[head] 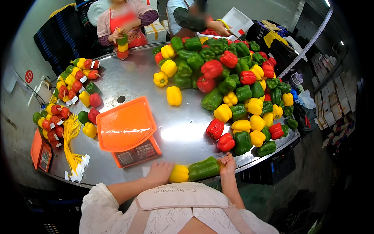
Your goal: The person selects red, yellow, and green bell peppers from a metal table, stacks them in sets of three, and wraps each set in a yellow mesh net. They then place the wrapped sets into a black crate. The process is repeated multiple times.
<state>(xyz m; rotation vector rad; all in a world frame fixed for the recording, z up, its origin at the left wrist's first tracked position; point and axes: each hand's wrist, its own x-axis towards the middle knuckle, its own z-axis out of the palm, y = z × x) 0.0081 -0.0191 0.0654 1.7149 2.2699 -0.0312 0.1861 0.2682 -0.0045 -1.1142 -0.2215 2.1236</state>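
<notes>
At the near table edge, my left hand (pixel 159 175) is wrapped around one end of a row of bell peppers. A yellow bell pepper (pixel 179 173) shows beside its fingers, followed by a green bell pepper (pixel 204 169). Whatever lies under the palm is hidden. Thin yellowish netting seems to cover the green pepper's far end, and my right hand (pixel 228 164) pinches it there with closed fingers. A white tag (pixel 145 171) sticks out beside my left hand. Just beyond stands an orange weighing scale (pixel 127 124), its pan bare.
Loose red, yellow and green peppers (pixel 233 84) are heaped on the metal table (pixel 181 122). Netted peppers (pixel 77 77) with tags and yellow net bags (pixel 71 136) lie left. Across the table, one person (pixel 122 23) holds netted peppers; another person's hand (pixel 219 27) holds scissors (pixel 226 25).
</notes>
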